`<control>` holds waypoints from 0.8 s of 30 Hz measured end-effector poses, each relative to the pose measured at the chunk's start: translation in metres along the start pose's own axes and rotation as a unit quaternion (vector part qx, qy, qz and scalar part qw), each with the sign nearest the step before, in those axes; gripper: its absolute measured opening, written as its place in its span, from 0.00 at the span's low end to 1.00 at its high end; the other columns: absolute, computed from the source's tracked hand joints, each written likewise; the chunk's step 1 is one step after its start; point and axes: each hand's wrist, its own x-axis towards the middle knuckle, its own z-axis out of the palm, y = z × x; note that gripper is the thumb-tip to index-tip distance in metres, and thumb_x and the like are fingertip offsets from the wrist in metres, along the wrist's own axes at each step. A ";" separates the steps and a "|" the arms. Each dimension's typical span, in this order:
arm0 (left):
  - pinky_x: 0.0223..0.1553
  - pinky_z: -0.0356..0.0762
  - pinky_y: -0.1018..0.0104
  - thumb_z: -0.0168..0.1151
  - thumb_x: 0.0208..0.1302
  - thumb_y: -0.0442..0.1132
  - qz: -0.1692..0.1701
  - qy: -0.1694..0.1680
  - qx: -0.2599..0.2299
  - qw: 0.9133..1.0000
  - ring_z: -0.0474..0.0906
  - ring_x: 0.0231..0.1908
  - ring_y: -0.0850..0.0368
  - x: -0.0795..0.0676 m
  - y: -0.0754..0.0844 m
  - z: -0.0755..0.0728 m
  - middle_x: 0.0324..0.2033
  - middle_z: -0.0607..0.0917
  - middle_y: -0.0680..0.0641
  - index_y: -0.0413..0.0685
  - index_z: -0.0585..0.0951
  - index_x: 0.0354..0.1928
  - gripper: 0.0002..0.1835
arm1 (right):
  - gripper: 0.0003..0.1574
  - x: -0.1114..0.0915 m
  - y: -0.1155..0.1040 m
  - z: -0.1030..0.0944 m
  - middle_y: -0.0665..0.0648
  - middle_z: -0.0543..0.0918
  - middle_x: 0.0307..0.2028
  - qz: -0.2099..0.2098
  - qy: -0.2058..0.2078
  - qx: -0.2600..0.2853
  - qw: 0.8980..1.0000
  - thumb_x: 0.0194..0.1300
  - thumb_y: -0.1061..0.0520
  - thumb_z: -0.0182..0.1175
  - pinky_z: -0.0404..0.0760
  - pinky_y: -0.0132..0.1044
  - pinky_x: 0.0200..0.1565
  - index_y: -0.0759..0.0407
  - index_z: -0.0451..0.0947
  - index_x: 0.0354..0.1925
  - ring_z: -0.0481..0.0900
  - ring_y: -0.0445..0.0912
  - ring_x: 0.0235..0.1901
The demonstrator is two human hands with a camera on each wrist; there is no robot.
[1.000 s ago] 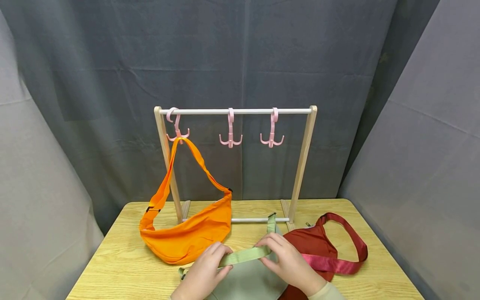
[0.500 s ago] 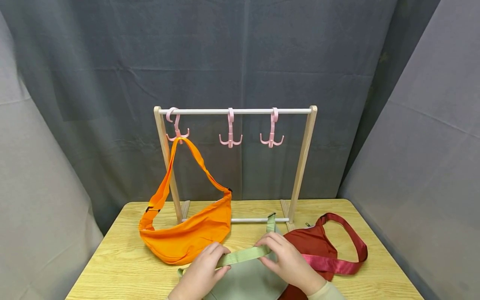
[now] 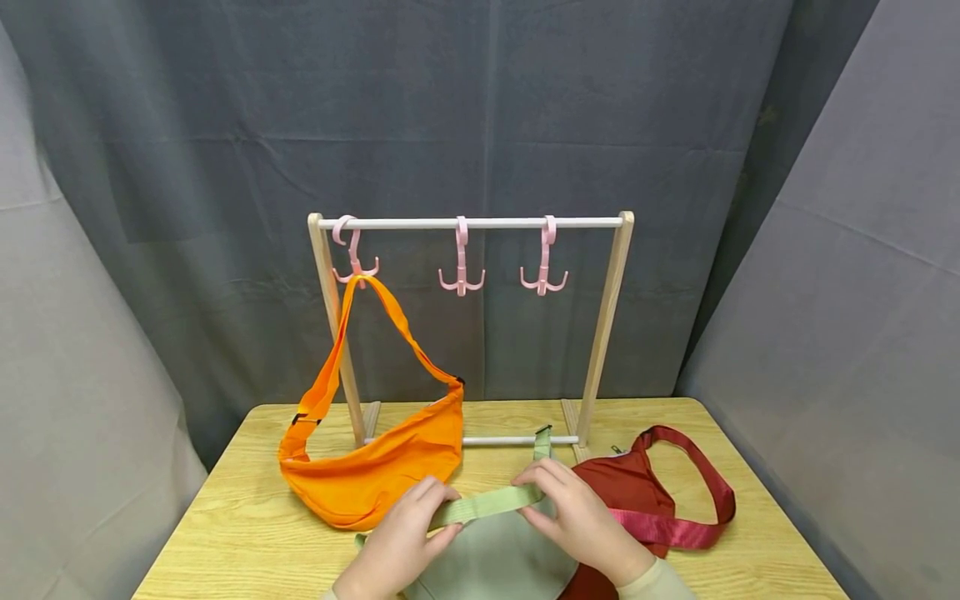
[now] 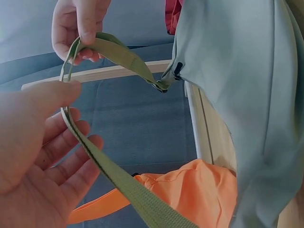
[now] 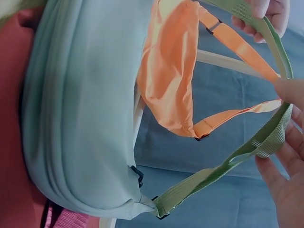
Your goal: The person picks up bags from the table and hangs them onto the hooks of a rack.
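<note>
The green strap (image 3: pixel 491 504) of a pale grey-green bag (image 3: pixel 510 560) runs raised between both hands. At its left my left hand (image 3: pixel 405 533) pinches it between thumb and fingers; my right hand (image 3: pixel 573 521) pinches it on the other side. In the left wrist view the strap (image 4: pixel 121 178) passes under the left thumb, and the bag (image 4: pixel 228 71) fills the right. A strap end (image 5: pixel 183 187) joins the bag (image 5: pixel 95 104) at a buckle in the right wrist view. Beside the right hand lies a dark red bag (image 3: pixel 622 482) with a crimson strap, partly covered by the green bag.
Behind the hands stands a wooden rack (image 3: pixel 611 308) with a white rail (image 3: pixel 502 223). Three pink hooks hang from it, including a middle one (image 3: pixel 461 258) and a right one (image 3: pixel 545 258). An orange bag (image 3: pixel 382 475) hangs by its strap from the left hook (image 3: pixel 356 254).
Both hands keep hold of the green strap. My left hand has shifted slightly left and up, and my right hand has risen a little. The other bags and the rack have not moved.
</note>
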 end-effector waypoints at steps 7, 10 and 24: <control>0.41 0.76 0.70 0.74 0.63 0.41 -0.001 0.004 -0.007 1.000 0.71 0.38 0.67 0.003 0.003 -0.005 0.40 0.77 0.61 0.55 0.81 0.49 0.15 | 0.28 0.004 0.000 -0.006 0.40 0.80 0.47 0.001 -0.002 0.008 1.000 0.53 0.61 0.80 0.78 0.24 0.47 0.46 0.80 0.50 0.78 0.35 0.44; 0.41 0.77 0.70 0.74 0.64 0.42 -0.009 -0.002 -0.008 1.000 0.72 0.38 0.67 0.005 0.005 -0.008 0.41 0.78 0.61 0.55 0.81 0.50 0.15 | 0.29 0.007 -0.001 -0.009 0.41 0.80 0.48 -0.005 -0.002 0.007 1.000 0.52 0.61 0.80 0.79 0.24 0.47 0.46 0.80 0.50 0.78 0.35 0.44; 0.43 0.80 0.67 0.71 0.66 0.43 -0.014 -0.010 0.006 1.000 0.74 0.38 0.65 0.013 0.010 -0.019 0.43 0.82 0.56 0.50 0.81 0.52 0.15 | 0.26 0.018 0.000 -0.022 0.41 0.80 0.47 -0.007 -0.015 -0.011 1.000 0.54 0.59 0.80 0.79 0.25 0.48 0.47 0.80 0.50 0.77 0.35 0.46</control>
